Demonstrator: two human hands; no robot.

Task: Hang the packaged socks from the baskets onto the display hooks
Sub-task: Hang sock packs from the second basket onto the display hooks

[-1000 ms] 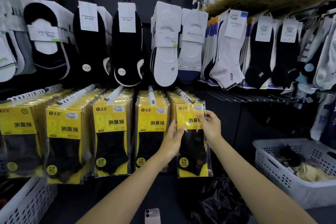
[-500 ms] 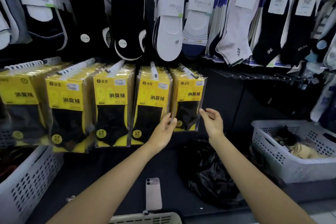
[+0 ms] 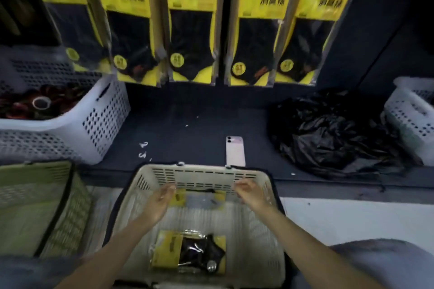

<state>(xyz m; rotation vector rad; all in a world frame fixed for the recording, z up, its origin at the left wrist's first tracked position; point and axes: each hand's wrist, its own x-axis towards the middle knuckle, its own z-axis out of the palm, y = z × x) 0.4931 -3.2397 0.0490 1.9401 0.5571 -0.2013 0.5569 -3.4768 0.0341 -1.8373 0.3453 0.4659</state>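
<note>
1. One yellow-and-black sock pack [image 3: 199, 200] lies in the cream slotted plastic basket [image 3: 202, 169].
2. Left hand [image 3: 160, 204] is at its edge, hold unclear; right hand [image 3: 251, 195] hangs loosely open, empty.
3. Pickup step; next: pinch its header.

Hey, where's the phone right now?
Head view, centre: the phone lies flat on the dark ledge, just beyond the cream basket's far rim, left of the black bag.

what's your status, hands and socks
Left hand and right hand open, empty, over the cream basket. Far sock pack between them, near sock pack untouched. Nothing blocking.
</note>
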